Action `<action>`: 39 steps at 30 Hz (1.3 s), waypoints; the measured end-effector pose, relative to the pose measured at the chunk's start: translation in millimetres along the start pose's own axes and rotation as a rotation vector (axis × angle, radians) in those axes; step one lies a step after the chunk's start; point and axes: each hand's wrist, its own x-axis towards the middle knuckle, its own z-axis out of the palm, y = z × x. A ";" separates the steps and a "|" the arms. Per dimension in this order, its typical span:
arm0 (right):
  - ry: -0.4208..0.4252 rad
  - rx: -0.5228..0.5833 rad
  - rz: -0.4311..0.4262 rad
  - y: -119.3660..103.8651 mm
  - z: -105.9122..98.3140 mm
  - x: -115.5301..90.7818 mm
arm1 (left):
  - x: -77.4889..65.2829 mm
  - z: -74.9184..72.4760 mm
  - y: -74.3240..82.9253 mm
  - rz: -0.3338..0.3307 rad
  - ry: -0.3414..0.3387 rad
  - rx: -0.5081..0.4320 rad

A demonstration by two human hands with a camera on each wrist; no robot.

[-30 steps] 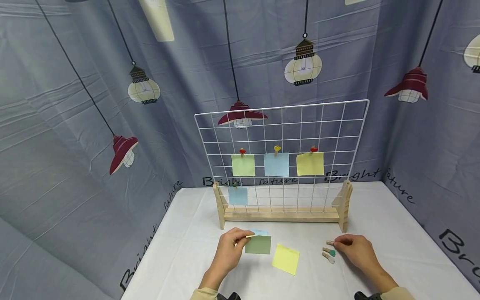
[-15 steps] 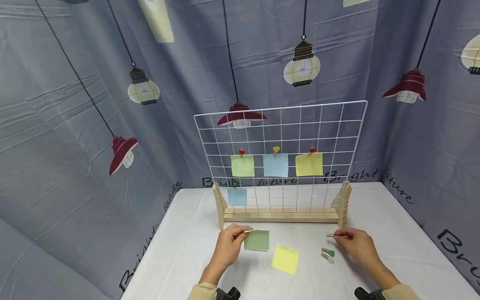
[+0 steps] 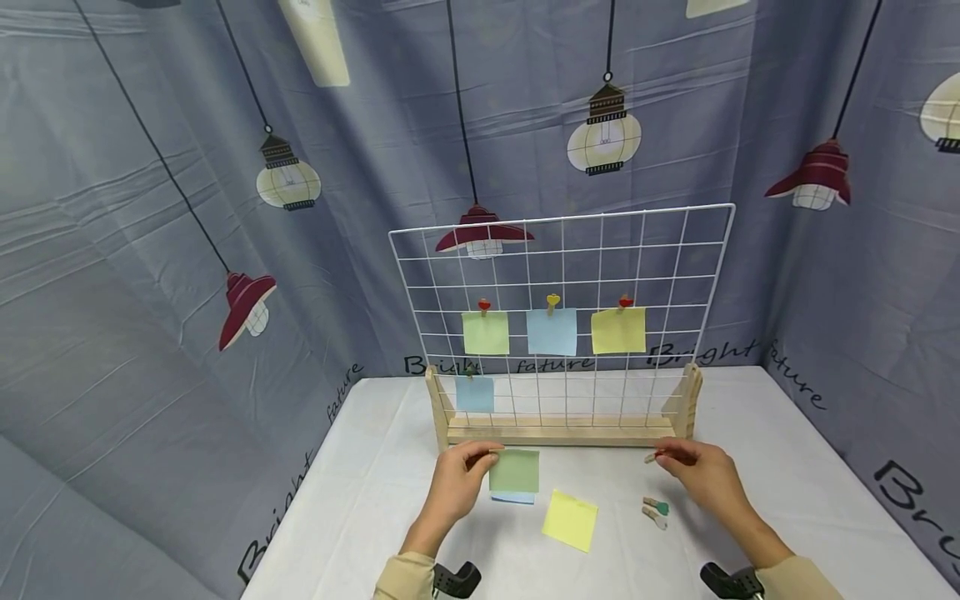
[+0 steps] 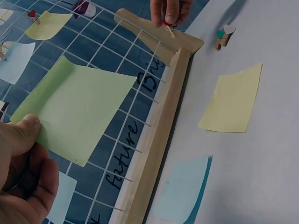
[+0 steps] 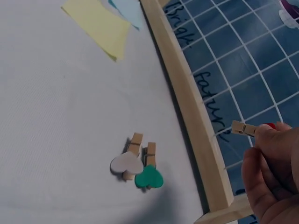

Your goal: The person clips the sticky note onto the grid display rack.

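My left hand (image 3: 459, 483) pinches a green sticky note (image 4: 91, 109) by one edge, thumb on its face, raised in front of the wire grid. Between thumb and fingers of my right hand (image 3: 701, 477) is a small wooden clothespin (image 5: 243, 129) with a red top, its tip pointing toward the grid. Several notes hang on the white wire grid (image 3: 583, 247): green (image 3: 486, 333), blue (image 3: 552, 332) and yellow (image 3: 619, 331) in a row under heart clothespins, and another blue note (image 3: 475, 394) lower left.
On the white table lie a yellow note (image 3: 570, 521) and a blue note (image 4: 182, 191). A green-heart clothespin (image 5: 149, 173) and a white-heart clothespin (image 5: 127, 162) lie side by side near my right hand. The grid stands in a wooden base (image 3: 562, 433).
My right hand has lifted the red clothespin off the table and moved it forward and slightly left. My left hand has raised the green note, uncovering part of the blue note.
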 end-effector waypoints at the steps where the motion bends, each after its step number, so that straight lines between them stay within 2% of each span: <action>1: 0.001 0.000 -0.003 -2.1 0.2 0.5 | 0.9 0.0 0.1 -0.004 0.004 -0.005; 9: -0.033 0.029 0.048 -22.5 3.0 5.1 | 9.8 0.6 -0.4 -0.017 0.017 -0.024; 18: -0.067 0.096 0.058 -46.4 10.3 9.4 | 21.3 3.3 -5.6 -0.055 0.029 -0.055; 29: -0.101 0.140 0.006 -75.1 16.9 15.6 | 30.0 4.3 -2.1 -0.059 0.028 -0.060; 39: -0.084 0.140 -0.028 -99.2 19.5 19.0 | 38.8 5.5 -0.2 -0.059 0.034 -0.048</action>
